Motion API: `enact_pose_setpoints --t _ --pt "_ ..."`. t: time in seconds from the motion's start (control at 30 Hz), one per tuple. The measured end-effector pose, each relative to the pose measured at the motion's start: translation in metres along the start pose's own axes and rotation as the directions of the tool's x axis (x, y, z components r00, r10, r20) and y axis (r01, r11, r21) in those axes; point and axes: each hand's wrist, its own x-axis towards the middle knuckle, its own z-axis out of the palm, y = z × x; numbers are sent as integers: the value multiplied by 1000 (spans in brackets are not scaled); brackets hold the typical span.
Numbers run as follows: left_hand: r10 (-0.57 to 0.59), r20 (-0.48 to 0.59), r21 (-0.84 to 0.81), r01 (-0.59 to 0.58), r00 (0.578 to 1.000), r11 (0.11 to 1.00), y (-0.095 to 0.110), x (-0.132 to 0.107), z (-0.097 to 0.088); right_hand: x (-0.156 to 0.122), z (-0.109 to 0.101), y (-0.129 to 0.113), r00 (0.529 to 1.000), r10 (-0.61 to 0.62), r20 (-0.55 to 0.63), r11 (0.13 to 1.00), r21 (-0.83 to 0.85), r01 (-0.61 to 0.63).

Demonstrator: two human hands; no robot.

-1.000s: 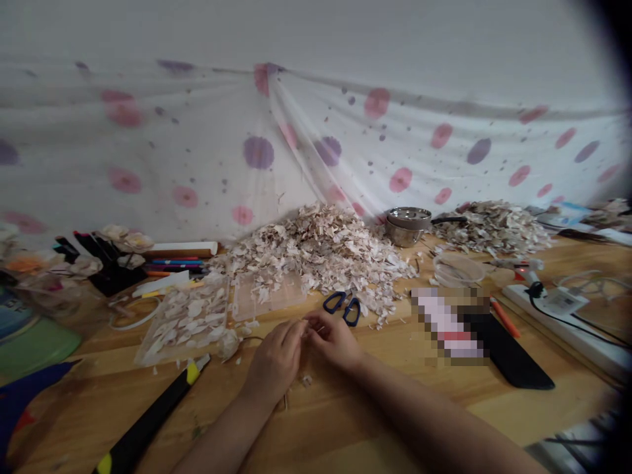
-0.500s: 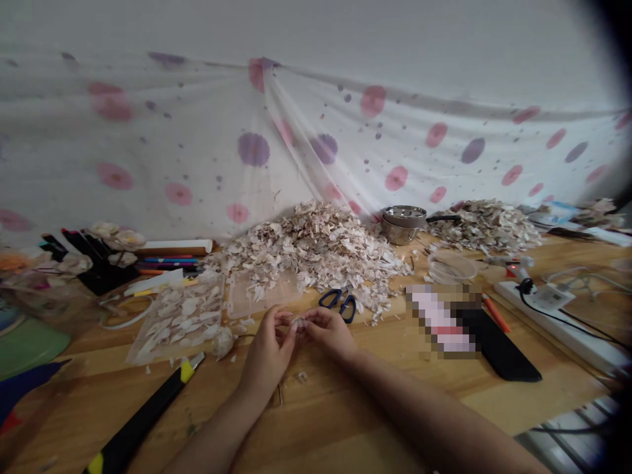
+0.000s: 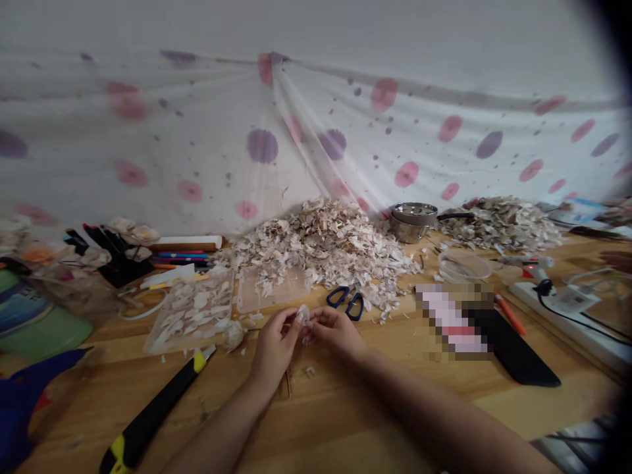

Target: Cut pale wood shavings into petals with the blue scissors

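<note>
My left hand [image 3: 274,349] and my right hand [image 3: 334,332] meet over the wooden table [image 3: 345,408], fingertips pinched together. Between them sits a small pale flake [image 3: 303,314], held by both. Blue-handled scissors [image 3: 347,301] lie just beyond my right hand. A large heap of pale dried flakes [image 3: 320,247] rises behind. A clear tray of sorted flakes [image 3: 193,311] lies left of my left hand, with an empty clear tray [image 3: 271,289] beside it.
A black and yellow utility knife [image 3: 153,411] lies at the front left. A black case [image 3: 513,352], an orange pen [image 3: 508,313], a metal pot [image 3: 412,222], a second flake heap [image 3: 498,224], a power strip [image 3: 567,306] and markers [image 3: 178,255] surround the work spot. A dotted cloth hangs behind.
Both hands have lifted slightly off the table and the pale flake now shows between the fingertips. The view has shifted a little.
</note>
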Motion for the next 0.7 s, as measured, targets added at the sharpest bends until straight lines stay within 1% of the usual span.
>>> enact_pose_setpoints --t 0.07,0.1,0.13,0.17,0.2,0.23,0.27,0.3,0.33,0.37,0.43,0.53,0.63,0.7 --pt "23 0 24 -23 1000 999 2 1 -2 -3 -2 -6 1000 -16 5 992 -124 17" --pt "39 -4 39 -38 999 999 2 1 -4 -5 -5 -12 999 -36 -26 971 -238 28" --pt "52 -13 52 -51 999 997 1 2 -6 -6 -10 -19 995 -66 -78 924 -382 32" --pt "57 -23 62 -56 998 997 0 4 -8 -8 -15 -26 980 -123 -154 831 -556 17" --pt "55 -37 68 -53 998 996 -1 5 -9 -9 -22 -34 953 -201 -228 685 -728 -30" --pt "48 -52 67 -45 997 997 -3 6 -11 -9 -29 -42 922 -260 -286 518 -847 -117" --pt "40 -66 59 -36 997 998 -4 8 -12 -9 -36 -48 894 -286 -344 368 -901 -229" --pt "32 -76 43 -29 997 999 -6 9 -13 -8 -42 -53 878 -289 -381 251 -915 -315" --pt "25 -82 22 -23 996 999 -7 10 -14 -7 -47 -55 869 -270 -415 167 -909 -383" --pt "18 -84 -1 -18 996 1000 -7 10 -14 -5 -50 -56 865 -243 -440 108 -898 -426" --pt "7 -82 -43 -11 997 999 -7 11 -14 -1 -51 -54 861 -195 -469 37 -881 -472" --pt "11 -90 -83 -19 996 996 -8 10 -12 5 -43 -48 852 -162 -497 -37 -860 -509" --pt "44 -74 -88 -50 996 995 -11 10 -12 7 -35 -47 844 -137 -518 -87 -843 -531" --pt "69 -65 -61 -73 996 995 -12 10 -13 6 -36 -49 837 -133 -531 -101 -833 -545"
